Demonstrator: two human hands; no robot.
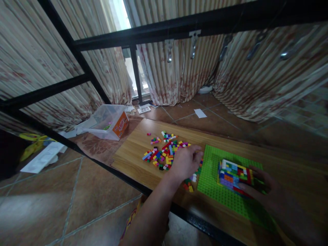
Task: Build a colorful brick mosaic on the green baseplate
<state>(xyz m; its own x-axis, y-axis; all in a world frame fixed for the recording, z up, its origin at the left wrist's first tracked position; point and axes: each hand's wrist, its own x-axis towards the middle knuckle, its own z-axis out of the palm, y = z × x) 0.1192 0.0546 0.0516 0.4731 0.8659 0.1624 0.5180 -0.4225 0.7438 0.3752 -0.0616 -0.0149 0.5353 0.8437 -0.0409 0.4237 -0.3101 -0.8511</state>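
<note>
My left hand is over the right side of a heap of loose toy building bricks, its fingers curled down; whatever they hold is hidden. My right hand grips the right end of a multicoloured block of stacked bricks, the thumb on the near side and the fingers on the far side. This block sits on a green studded baseplate. Several loose bricks lie between the heap and the plate's left edge, partly hidden by my left hand.
A wooden tabletop with a dark metal edge carries everything. Beyond its left end stands a clear plastic tub with an orange label. Black metal bars with hanging hooks cross above. Behind are striped curtains and a tiled floor.
</note>
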